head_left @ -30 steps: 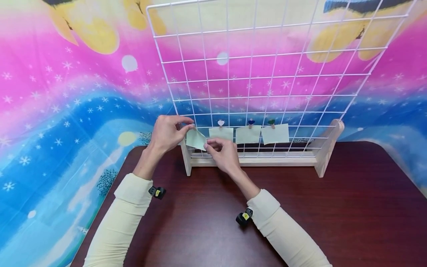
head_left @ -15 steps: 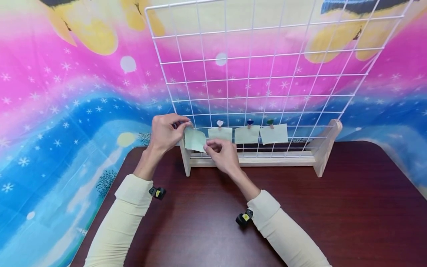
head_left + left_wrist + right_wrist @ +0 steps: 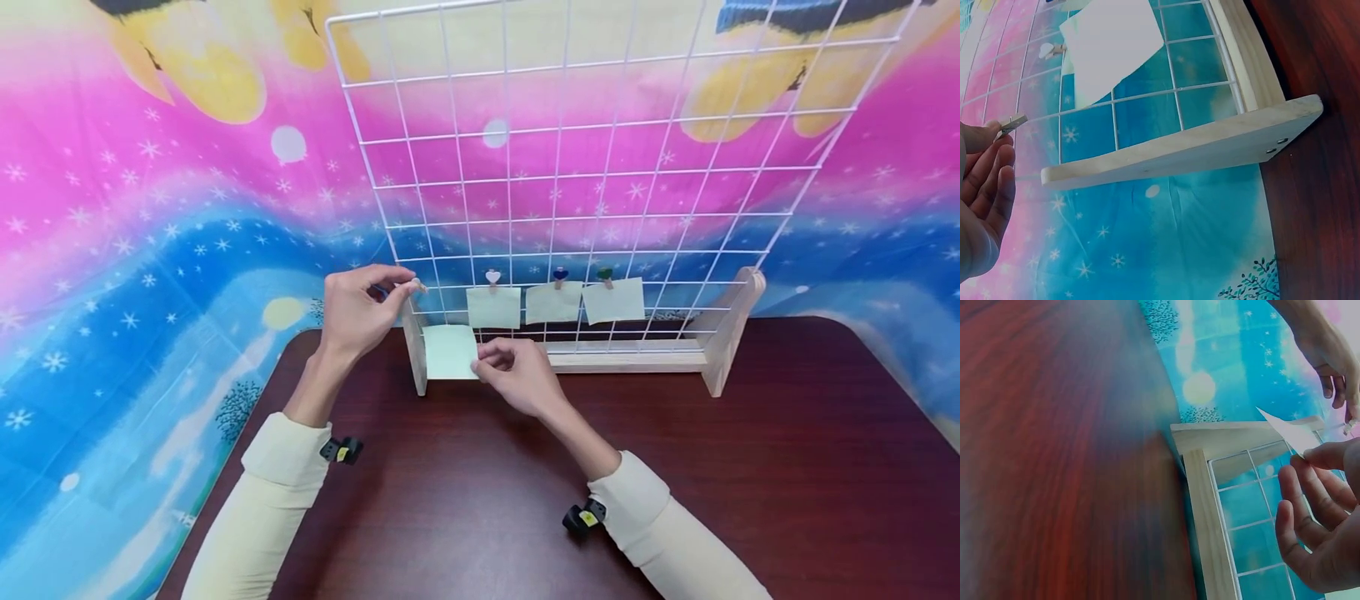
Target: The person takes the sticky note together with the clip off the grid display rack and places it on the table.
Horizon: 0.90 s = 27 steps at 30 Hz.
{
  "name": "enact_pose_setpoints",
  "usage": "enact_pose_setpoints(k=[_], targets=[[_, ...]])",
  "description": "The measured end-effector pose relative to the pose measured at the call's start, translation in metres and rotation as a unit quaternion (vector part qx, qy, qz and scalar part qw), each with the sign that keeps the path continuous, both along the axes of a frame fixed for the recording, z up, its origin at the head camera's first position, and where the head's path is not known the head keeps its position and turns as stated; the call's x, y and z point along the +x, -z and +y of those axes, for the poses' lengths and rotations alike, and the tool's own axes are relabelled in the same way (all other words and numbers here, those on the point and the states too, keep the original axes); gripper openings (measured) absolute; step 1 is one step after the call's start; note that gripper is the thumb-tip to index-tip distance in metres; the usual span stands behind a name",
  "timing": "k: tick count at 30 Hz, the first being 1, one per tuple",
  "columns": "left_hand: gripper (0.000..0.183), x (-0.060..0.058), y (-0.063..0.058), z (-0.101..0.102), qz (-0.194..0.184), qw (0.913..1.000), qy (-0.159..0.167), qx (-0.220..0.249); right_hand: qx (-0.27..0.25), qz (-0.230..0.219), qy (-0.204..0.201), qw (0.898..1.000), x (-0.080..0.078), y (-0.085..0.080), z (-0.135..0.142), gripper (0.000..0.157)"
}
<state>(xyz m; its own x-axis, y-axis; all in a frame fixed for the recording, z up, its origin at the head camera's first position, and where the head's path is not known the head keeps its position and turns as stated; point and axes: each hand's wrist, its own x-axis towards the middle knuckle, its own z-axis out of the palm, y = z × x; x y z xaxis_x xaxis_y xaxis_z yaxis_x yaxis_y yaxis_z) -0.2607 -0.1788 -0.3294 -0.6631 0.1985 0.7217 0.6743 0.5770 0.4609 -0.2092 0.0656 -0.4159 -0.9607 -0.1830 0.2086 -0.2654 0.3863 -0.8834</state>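
My left hand (image 3: pixel 358 310) pinches a small wooden clothespin (image 3: pixel 1012 125) between thumb and forefinger, at the left edge of the white wire grid (image 3: pixel 510 175). Lower and to the right, my right hand (image 3: pixel 523 377) holds a pale green square of paper (image 3: pixel 450 353) by its right edge. The paper is in front of the grid's lower left corner, apart from the clothespin. Beside it on the grid hang three more paper squares (image 3: pixel 493 308), each under a heart-topped clothespin: one white (image 3: pixel 492 277), one dark blue (image 3: pixel 560 274), one green (image 3: pixel 605 274).
The grid stands in a wooden base with a left side foot (image 3: pixel 415 354), a right side foot (image 3: pixel 731 333) and a crossbar (image 3: pixel 626 362). Under it lies a dark red-brown table (image 3: pixel 465 492). A colourful printed cloth (image 3: pixel 150 275) hangs behind.
The paper has come away from the clothespin and grid, moving down and toward me with my right hand. My left hand has shifted slightly left, still holding the clothespin.
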Motion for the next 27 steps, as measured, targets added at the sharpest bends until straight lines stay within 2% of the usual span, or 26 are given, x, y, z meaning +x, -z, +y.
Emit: enact_pose_setpoints(k=[9, 15, 20, 27], targets=[[0.014, 0.026, 0.007, -0.002, -0.016, 0.9996, 0.001, 0.022, 0.024, -0.037, -0.018, 0.999, 0.021, 0.003, 0.020, 0.015], [0.014, 0.045, 0.012, -0.002, -0.037, 0.9985, -0.035, 0.017, 0.039, -0.054, -0.012, 0.998, 0.035, 0.009, 0.033, 0.014], [0.014, 0.060, 0.019, -0.002, -0.073, 0.9955, -0.061, 0.011, 0.045, -0.066, -0.004, 0.997, 0.045, 0.012, 0.043, 0.015], [0.018, 0.073, 0.027, -0.003, -0.137, 0.9879, -0.073, 0.008, 0.040, -0.082, -0.002, 0.996, 0.055, 0.013, 0.057, 0.015]])
